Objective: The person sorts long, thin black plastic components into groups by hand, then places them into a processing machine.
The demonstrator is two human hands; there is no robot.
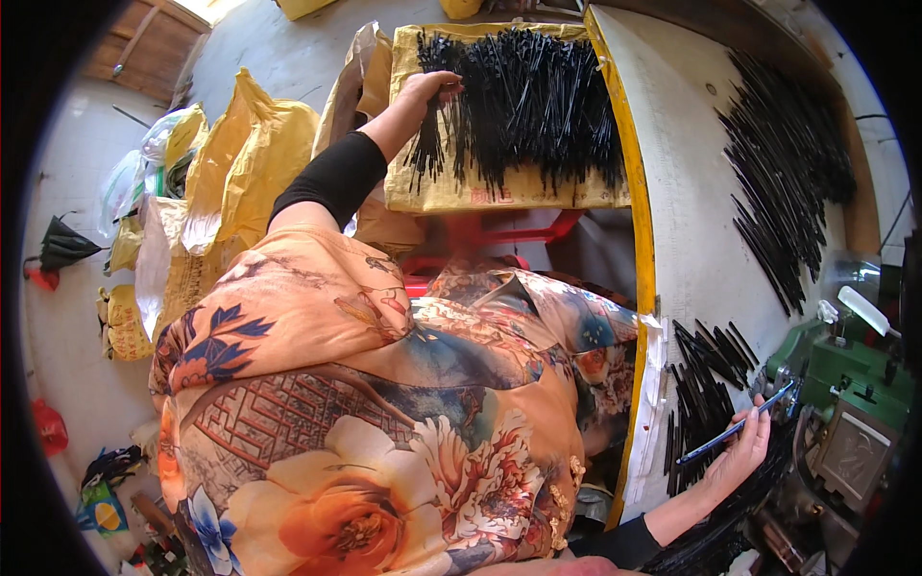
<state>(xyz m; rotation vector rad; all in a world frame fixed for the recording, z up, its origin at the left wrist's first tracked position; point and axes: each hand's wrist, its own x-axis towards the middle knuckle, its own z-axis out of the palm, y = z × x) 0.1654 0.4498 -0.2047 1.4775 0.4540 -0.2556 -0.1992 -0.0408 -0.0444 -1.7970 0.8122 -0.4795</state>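
Observation:
My left hand (pixel 440 84) reaches out to the upper left end of a wide heap of thin black rods (pixel 538 106). Its fingers are bent and closed on some black rods there; how many is hidden. The heap lies across a yellow woven sack (pixel 509 197). At the lower right, my right hand (pixel 744 446) grips a slim, shiny blue-looking rod (pixel 711 447) near its middle. The rod's upper end points at a green machine (pixel 845 370), close to its near side; whether they touch I cannot tell. Short black rods (pixel 701 398) lie beside that hand.
A white worktop (pixel 682 192) with a yellow edge (pixel 634 192) runs between the sack and the machine. More long black rods (pixel 783 173) are spread on its far side. Yellow sacks (pixel 245 154) stand at the left. A red stool (pixel 547 230) shows under the heap.

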